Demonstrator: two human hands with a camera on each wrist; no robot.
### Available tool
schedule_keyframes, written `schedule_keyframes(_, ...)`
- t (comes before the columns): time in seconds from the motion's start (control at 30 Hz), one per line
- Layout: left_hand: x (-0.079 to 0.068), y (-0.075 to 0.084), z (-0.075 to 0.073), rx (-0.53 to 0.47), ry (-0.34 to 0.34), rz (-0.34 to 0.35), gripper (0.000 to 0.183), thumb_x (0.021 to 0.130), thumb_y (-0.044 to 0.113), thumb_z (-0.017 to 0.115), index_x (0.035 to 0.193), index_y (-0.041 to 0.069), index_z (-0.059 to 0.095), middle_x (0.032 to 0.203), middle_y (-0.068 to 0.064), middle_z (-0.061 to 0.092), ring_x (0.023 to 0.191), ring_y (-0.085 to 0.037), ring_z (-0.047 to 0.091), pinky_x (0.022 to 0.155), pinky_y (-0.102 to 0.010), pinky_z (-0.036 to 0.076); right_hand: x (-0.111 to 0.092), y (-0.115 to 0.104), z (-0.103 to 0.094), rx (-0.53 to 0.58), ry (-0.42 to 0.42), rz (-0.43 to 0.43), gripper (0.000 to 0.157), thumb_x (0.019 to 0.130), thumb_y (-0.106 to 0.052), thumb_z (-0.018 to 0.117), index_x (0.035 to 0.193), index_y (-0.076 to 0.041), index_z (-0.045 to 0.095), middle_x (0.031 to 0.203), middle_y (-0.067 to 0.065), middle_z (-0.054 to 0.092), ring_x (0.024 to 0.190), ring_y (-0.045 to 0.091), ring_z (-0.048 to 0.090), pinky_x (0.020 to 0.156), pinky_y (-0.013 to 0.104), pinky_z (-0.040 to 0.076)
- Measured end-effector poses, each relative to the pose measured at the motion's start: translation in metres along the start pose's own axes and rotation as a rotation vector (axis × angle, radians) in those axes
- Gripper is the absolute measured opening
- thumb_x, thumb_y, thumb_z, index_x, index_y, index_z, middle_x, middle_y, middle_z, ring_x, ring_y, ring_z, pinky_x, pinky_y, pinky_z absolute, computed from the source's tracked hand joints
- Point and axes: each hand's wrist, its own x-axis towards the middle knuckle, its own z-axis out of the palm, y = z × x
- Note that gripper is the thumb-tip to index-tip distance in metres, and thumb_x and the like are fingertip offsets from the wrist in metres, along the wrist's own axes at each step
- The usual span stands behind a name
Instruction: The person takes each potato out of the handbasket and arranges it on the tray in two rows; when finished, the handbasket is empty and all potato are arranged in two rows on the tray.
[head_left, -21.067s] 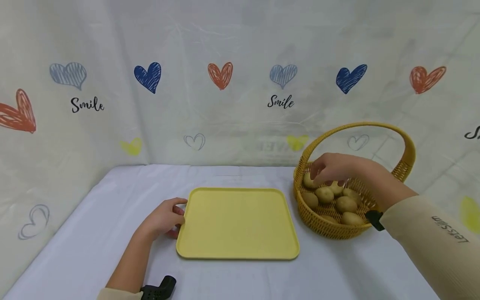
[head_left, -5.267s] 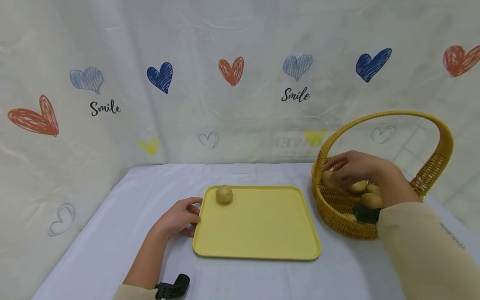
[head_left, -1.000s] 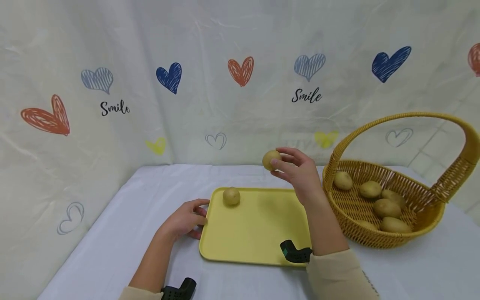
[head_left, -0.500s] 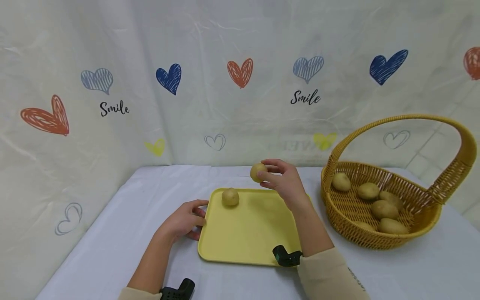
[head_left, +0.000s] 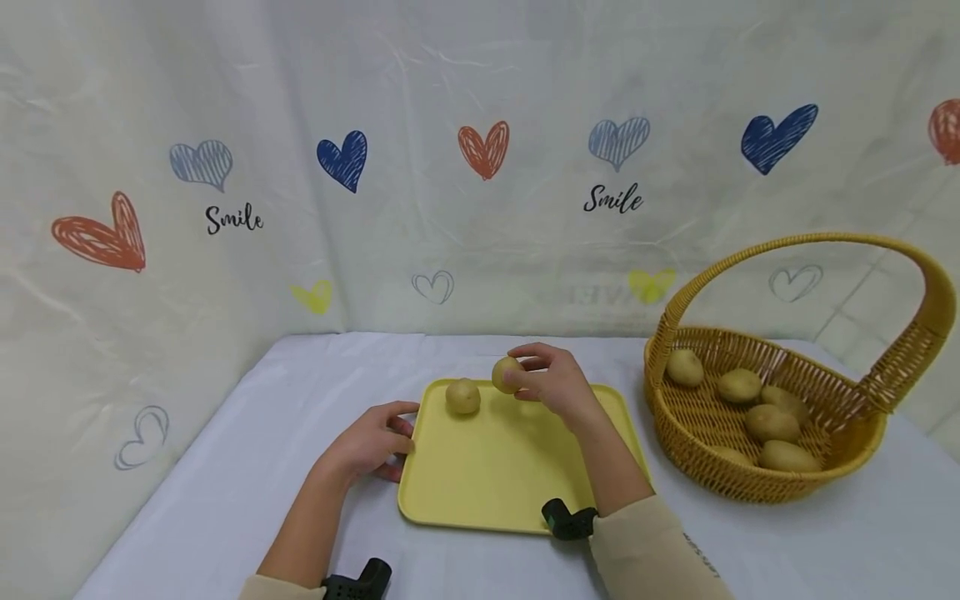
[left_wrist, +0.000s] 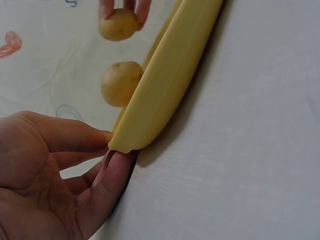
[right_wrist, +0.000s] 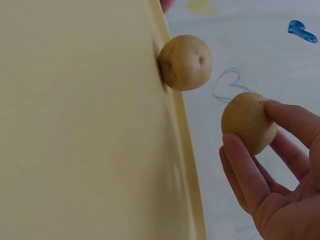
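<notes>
My right hand (head_left: 553, 385) pinches a round, light-brown potato (right_wrist: 249, 123) between thumb and fingers, just above the back part of a yellow tray (head_left: 510, 467). In the right wrist view there is a gap between this potato and the tray. Another potato (head_left: 462, 397) rests on the tray near its back left corner, left of the held one. At the tray's left edge, my left hand (head_left: 372, 442) holds the rim; the left wrist view shows the fingertips (left_wrist: 102, 140) and thumb gripping it from either side.
A wicker basket (head_left: 708, 475) with a tall arched handle (head_left: 813, 239) stands to the right of the tray. Several potatoes (head_left: 772, 422) lie inside it. A white cloth (head_left: 195, 500) covers the table, and a heart-printed sheet (head_left: 375, 67) hangs behind.
Over the last second my right hand has brought the held potato left and down toward the tray, beside the other potato. The left hand keeps its place at the tray's edge.
</notes>
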Motion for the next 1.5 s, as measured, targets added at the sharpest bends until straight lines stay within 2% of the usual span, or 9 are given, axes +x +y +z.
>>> schedule_keyframes(0.23, -0.001, 0.000, -0.003, 0.013, 0.007, -0.005, 0.067, 0.087, -0.006, 0.064, 0.150, 0.009, 0.051, 0.110, -0.012, 0.055, 0.084, -0.024, 0.060, 0.057, -0.037, 0.061, 0.005, 0.011, 0.007, -0.098, -0.042, 0.020, 0.038, 0.091, -0.010, 0.075, 0.128, -0.004, 0.068, 0.125, 0.022, 0.063, 0.094, 0.027, 0.072, 0.088, 0.045, 0.063)
schedule_keyframes(0.43, 0.000, -0.002, -0.001, 0.003, 0.006, -0.001, 0.067, 0.086, -0.006, 0.064, 0.150, 0.010, 0.052, 0.110, -0.012, 0.056, 0.084, -0.023, 0.060, 0.057, -0.037, 0.061, 0.003, 0.011, 0.010, -0.203, -0.068, 0.025, 0.037, 0.091, -0.013, 0.076, 0.126, -0.004, 0.069, 0.121, 0.022, 0.066, 0.089, 0.027, 0.073, 0.082, 0.042, 0.064)
schedule_keyframes(0.97, -0.002, 0.000, 0.000, 0.006, 0.005, -0.010, 0.066, 0.087, -0.006, 0.064, 0.150, 0.010, 0.052, 0.110, -0.012, 0.056, 0.084, -0.024, 0.061, 0.058, -0.037, 0.061, 0.000, 0.012, 0.014, -0.259, -0.063, 0.034, 0.034, 0.088, -0.012, 0.079, 0.121, -0.006, 0.073, 0.113, 0.018, 0.071, 0.089, 0.026, 0.071, 0.076, 0.038, 0.064)
schedule_keyframes(1.13, -0.002, 0.001, 0.000, 0.007, 0.005, -0.009, 0.066, 0.087, -0.005, 0.064, 0.149, 0.010, 0.052, 0.110, -0.012, 0.056, 0.084, -0.024, 0.060, 0.058, -0.037, 0.061, 0.000, 0.011, 0.014, -0.289, -0.073, 0.045, 0.034, 0.088, -0.013, 0.079, 0.121, -0.007, 0.073, 0.114, 0.017, 0.070, 0.087, 0.023, 0.071, 0.075, 0.037, 0.063)
schedule_keyframes(1.33, -0.001, 0.002, 0.001, 0.009, 0.001, -0.012, 0.066, 0.087, -0.005, 0.064, 0.150, 0.010, 0.051, 0.111, -0.012, 0.056, 0.085, -0.024, 0.060, 0.058, -0.036, 0.061, 0.001, 0.011, 0.012, -0.321, -0.089, 0.052, 0.035, 0.088, -0.016, 0.078, 0.123, -0.010, 0.073, 0.118, 0.017, 0.069, 0.075, 0.025, 0.068, 0.068, 0.035, 0.058)
schedule_keyframes(1.5, -0.002, 0.003, 0.002, -0.004, -0.004, -0.017, 0.067, 0.087, -0.006, 0.064, 0.151, 0.010, 0.051, 0.109, -0.012, 0.056, 0.083, -0.023, 0.061, 0.057, -0.037, 0.061, 0.000, 0.012, 0.011, -0.330, -0.109, 0.062, 0.038, 0.089, -0.017, 0.077, 0.126, -0.012, 0.072, 0.124, 0.018, 0.067, 0.078, 0.026, 0.067, 0.066, 0.035, 0.056)
